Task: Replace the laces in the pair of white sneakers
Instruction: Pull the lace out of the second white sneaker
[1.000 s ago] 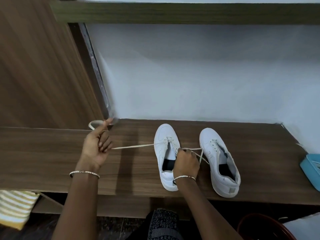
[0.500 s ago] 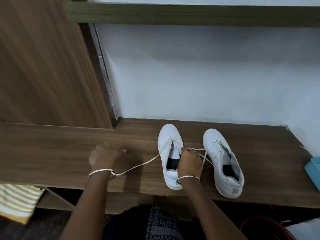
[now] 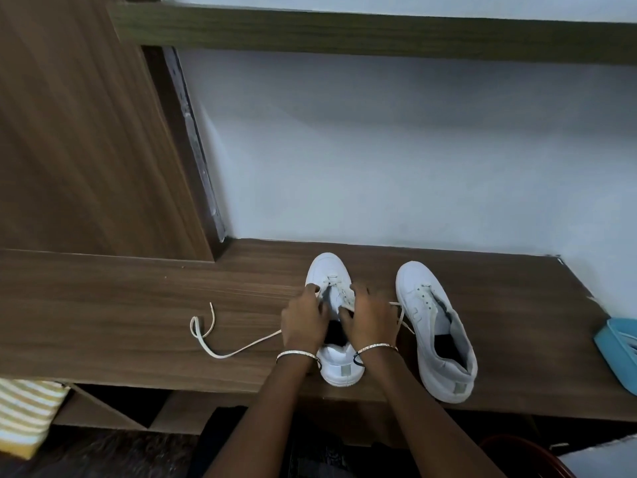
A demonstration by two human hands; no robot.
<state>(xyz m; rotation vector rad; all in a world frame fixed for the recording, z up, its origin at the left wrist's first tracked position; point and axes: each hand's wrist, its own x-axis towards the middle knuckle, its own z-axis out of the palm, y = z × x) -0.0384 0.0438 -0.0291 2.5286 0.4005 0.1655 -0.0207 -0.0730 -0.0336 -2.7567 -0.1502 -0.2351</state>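
Two white sneakers stand toe-away on the wooden shelf [image 3: 138, 305]. My hands meet over the lacing of the left sneaker [image 3: 329, 269]. My left hand [image 3: 302, 322] curls round the sneaker's left eyelet side. My right hand [image 3: 371, 319] pinches the cream lace at the tongue. One end of the lace [image 3: 220, 354] trails left across the shelf in a loose loop, and a short end shows to the right of my right hand. The right sneaker [image 3: 436, 336] stands apart with no lace in its eyelets. The left sneaker's upper eyelets are hidden by my fingers.
A blue plastic basket [image 3: 618, 350] sits at the shelf's right edge. A wooden panel [image 3: 86, 132] rises at the left and a dark shelf [image 3: 344, 29] runs overhead. Striped cloth [image 3: 24, 415] hangs lower left. A reddish round rim [image 3: 527, 453] shows lower right.
My left hand let go of the long lace end, which now lies on the shelf, and moved right onto the left sneaker. My right hand stayed at the lacing.
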